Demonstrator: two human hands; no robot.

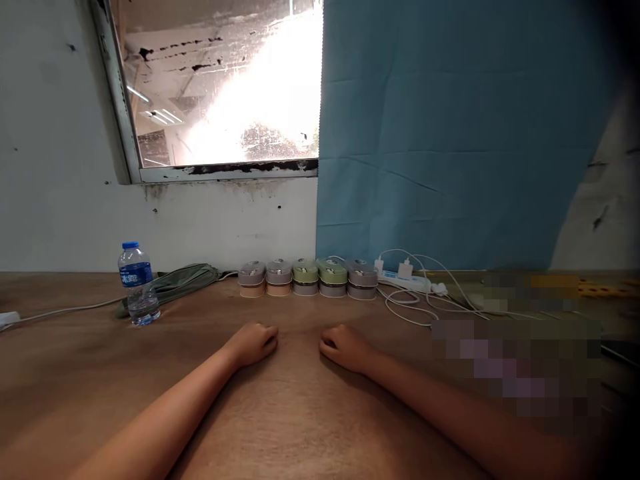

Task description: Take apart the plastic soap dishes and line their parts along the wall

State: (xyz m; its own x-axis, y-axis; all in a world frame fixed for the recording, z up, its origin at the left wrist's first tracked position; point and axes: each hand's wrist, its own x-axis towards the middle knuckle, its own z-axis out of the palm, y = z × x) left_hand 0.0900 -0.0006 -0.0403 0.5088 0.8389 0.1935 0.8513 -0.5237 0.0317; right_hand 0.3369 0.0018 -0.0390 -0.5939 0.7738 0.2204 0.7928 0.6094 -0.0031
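Both forearms lie on the brown wooden table (300,413). My left hand (255,343) rests knuckles up with its fingers curled under in a loose fist, and nothing shows in it. My right hand (345,347) lies a short gap to its right, curled the same way and empty as far as I can see. Beyond the hands, a row of several small round lidded containers (307,278) stands against the wall, grey and green lids on beige and grey bases. Neither hand touches them.
A clear water bottle (137,283) with a blue cap stands at the left, beside a folded green cloth (175,280). A white power strip (405,279) with chargers and loose white cables lies right of the containers. A blue curtain (450,133) and a window (220,87) are behind.
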